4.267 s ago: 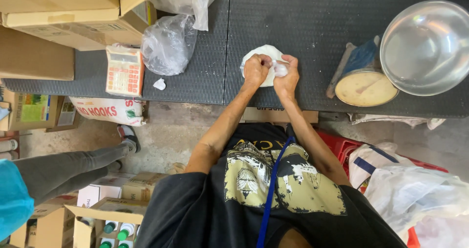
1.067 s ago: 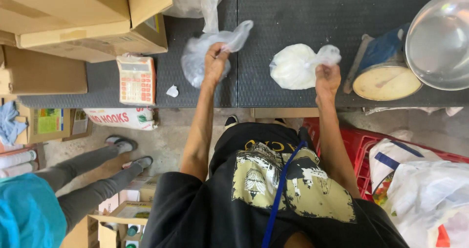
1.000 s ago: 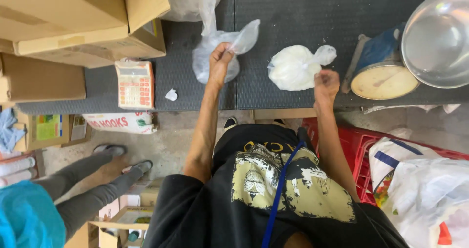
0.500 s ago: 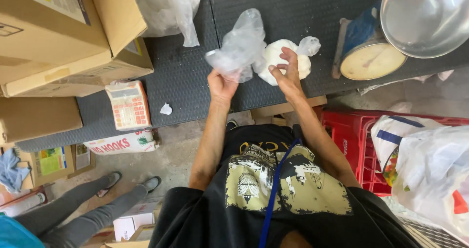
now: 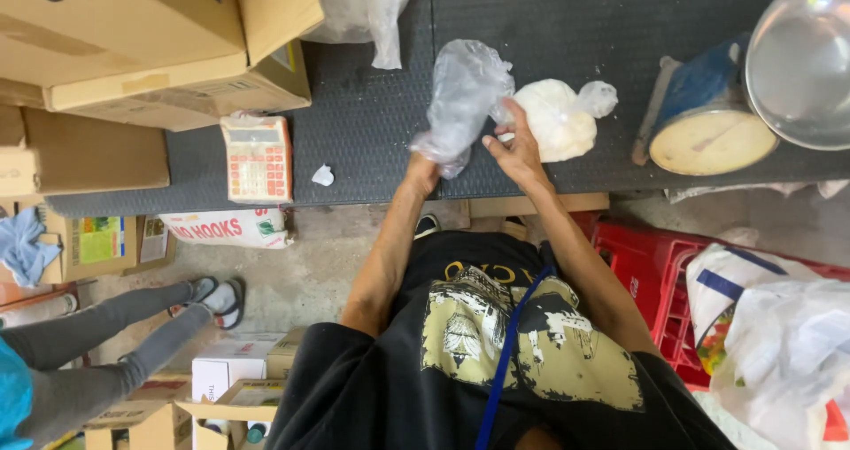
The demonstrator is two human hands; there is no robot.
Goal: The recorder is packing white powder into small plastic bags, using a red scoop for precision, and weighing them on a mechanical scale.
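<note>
A clear empty plastic bag (image 5: 462, 104) stands up from my left hand (image 5: 425, 164), which grips its lower end above the dark textured table (image 5: 372, 140). My right hand (image 5: 513, 144) is just to the right, fingers spread, touching the bag's side and the tied bag of white powder (image 5: 558, 118) that lies on the table behind it. That white bag has a knotted top pointing right.
A calculator (image 5: 257, 158) and a small white scrap (image 5: 323, 175) lie to the left. Cardboard boxes (image 5: 150, 42) crowd the left end. A round scale (image 5: 704, 135) and a steel bowl (image 5: 801, 56) sit at right. Red crate (image 5: 655, 273) and another person's legs (image 5: 133, 335) are below.
My left hand picked the clear bag off the pile at left and carried it right. My right hand left the white bag's knot and came to the clear bag.
</note>
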